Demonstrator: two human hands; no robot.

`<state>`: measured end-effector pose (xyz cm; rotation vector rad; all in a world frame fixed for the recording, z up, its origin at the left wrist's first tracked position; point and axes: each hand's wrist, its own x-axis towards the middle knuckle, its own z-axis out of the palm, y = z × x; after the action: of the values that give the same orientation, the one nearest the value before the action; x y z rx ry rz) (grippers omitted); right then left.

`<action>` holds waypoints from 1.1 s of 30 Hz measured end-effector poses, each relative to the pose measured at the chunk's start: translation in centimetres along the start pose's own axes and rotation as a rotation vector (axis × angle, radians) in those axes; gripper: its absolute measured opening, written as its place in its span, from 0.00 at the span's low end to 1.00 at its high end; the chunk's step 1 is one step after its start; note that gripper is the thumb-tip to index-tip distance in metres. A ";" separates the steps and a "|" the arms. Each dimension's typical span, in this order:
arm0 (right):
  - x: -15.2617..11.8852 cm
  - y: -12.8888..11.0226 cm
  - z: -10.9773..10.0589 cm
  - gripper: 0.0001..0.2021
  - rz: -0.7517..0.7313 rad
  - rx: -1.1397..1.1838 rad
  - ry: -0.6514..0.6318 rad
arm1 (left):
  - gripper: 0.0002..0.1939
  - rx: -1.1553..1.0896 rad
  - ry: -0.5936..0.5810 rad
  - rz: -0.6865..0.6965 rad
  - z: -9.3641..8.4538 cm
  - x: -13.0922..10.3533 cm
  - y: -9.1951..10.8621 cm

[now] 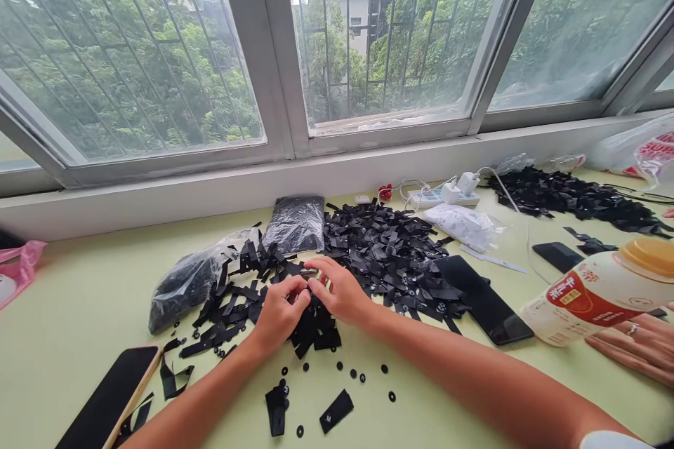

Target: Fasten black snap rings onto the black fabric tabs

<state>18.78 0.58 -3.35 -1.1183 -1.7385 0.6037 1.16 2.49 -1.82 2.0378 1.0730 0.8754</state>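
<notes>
Phone [482,300] glossy black; bottle [587,291] smooth plastic; tabletop [421,393] smooth, matt.

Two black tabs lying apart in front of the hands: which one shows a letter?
The right tab, lying slantwise, has a white M; the left tab shows no letter I can make out.

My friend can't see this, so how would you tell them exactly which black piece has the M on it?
Start at the person's two hands, the left and the right, by the windows. Come down the green table toward the camera, below the scattered little black rings. The flat black piece lies tilted there, with a white M.
</notes>
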 end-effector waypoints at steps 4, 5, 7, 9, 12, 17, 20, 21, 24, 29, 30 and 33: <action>0.0 0.5 0.1 0.09 -0.035 -0.024 -0.052 | 0.13 0.010 0.032 -0.049 0.1 0.0 -0.1; 0.0 0.6 0.1 0.08 -0.027 -0.024 -0.047 | 0.13 0.010 0.041 -0.063 0.1 0.0 -0.1; 0.1 0.8 0.2 0.07 -0.008 -0.014 -0.038 | 0.14 0.010 0.049 -0.080 0.2 0.0 -0.1; 0.2 0.8 0.1 0.05 0.012 0.004 -0.038 | 0.14 -0.002 0.044 -0.083 0.1 0.0 -0.2; 0.4 0.8 -0.1 0.05 0.060 0.051 -0.038 | 0.15 -0.038 0.020 -0.073 0.1 0.1 -0.2; 0.2 0.9 -0.1 0.08 0.182 0.031 0.023 | 0.16 -0.002 0.070 -0.069 0.2 0.0 0.1; 0.0 0.5 0.0 0.07 0.156 -0.035 -0.001 | 0.16 0.025 0.123 -0.063 0.3 -0.2 0.1; 0.1 0.4 0.0 0.05 0.127 -0.074 0.001 | 0.16 0.023 0.168 -0.060 0.3 -0.2 0.0; 1.0 0.2 -1.1 0.05 0.065 -0.294 0.070 | 0.14 -0.024 0.426 -0.051 0.3 -0.2 -0.6; 3.6 2.5 -5.6 0.18 0.149 -0.908 0.134 | 0.15 -0.024 0.823 -0.045 0.1 0.4 -1.3; 4.0 3.3 -6.5 0.17 0.191 -0.995 0.109 | 0.19 -0.015 0.819 -0.042 0.2 0.4 -1.3; 4.5 5.2 -8.4 0.10 0.271 -1.067 -0.023 | 0.22 0.007 0.739 0.004 0.3 0.2 -1.1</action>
<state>27.87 6.23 -1.81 -2.0858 -1.9641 -0.2434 1.07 3.06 -2.78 1.7398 1.4376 1.6976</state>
